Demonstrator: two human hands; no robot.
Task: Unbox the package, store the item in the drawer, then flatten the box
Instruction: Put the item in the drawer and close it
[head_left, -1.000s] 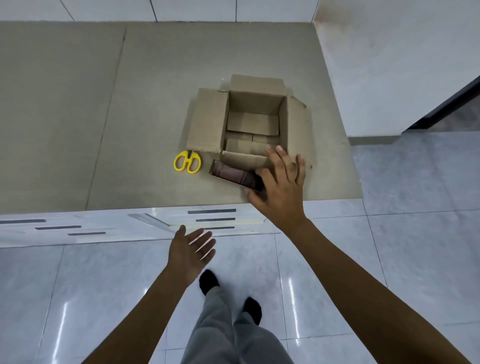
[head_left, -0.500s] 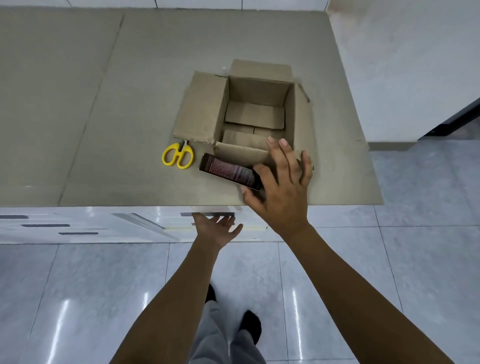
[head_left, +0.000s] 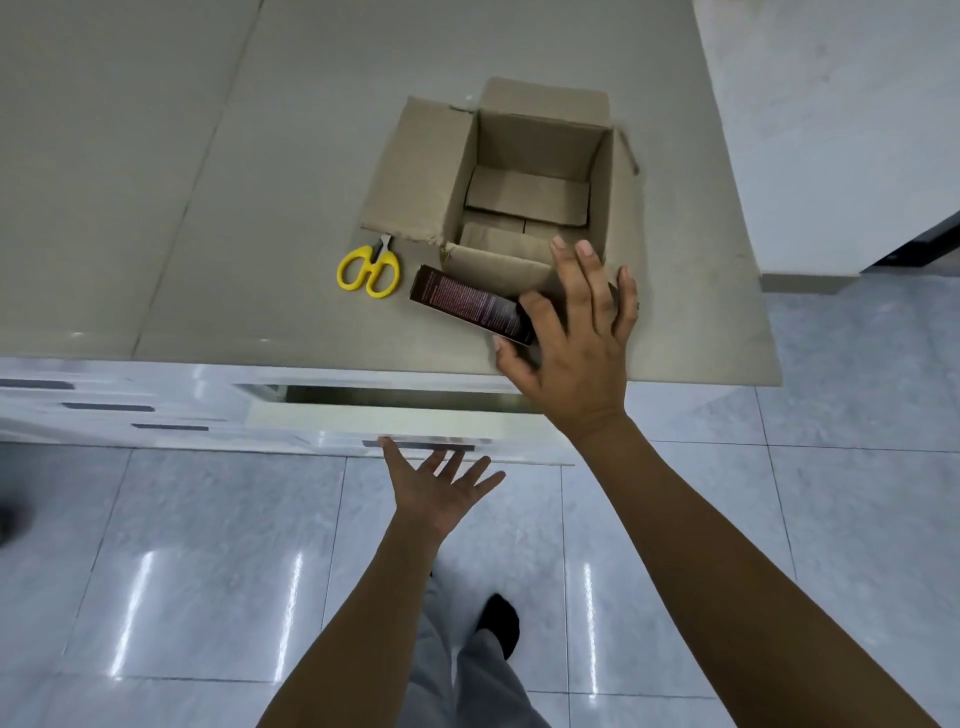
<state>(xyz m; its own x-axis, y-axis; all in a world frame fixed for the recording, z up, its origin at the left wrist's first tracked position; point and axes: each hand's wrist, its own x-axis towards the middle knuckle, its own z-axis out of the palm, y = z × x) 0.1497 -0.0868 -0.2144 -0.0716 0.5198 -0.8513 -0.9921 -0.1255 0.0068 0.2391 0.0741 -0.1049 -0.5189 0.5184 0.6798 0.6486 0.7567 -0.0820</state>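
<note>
The dark maroon rectangular carton with fine printed text (head_left: 470, 304) lies flat on the grey-beige countertop (head_left: 208, 208), right at the near wall of the open brown cardboard box (head_left: 524, 182). Its long axis runs on a diagonal: the free end points up and to the left, toward the yellow-handled scissors (head_left: 370, 270), and the other end points down and to the right, toward the counter's front edge. That lower end sits under the right hand (head_left: 569, 343), fingers spread wide, index finger and thumb either side of the carton's corner. It is a loose touch, not a closed grip; whether the carton is actually pinched I cannot tell.

The cardboard box stands upright with all flaps folded out, left flap lying toward the scissors, and nothing shows inside but its own bottom flaps. The scissors rest just beside the carton's upper end, blades tucked toward the box flap.

Below the counter edge, the white glossy drawer (head_left: 395, 421) is pulled partly out, a dark gap showing along its top. The left hand (head_left: 436, 488) is open, palm up, fingers fanned, fingertips at the dark handle strip (head_left: 415, 443) on the drawer front, holding nothing.

A pale grey trouser leg and a dark sock show over the shiny tiled floor (head_left: 156, 571).
</note>
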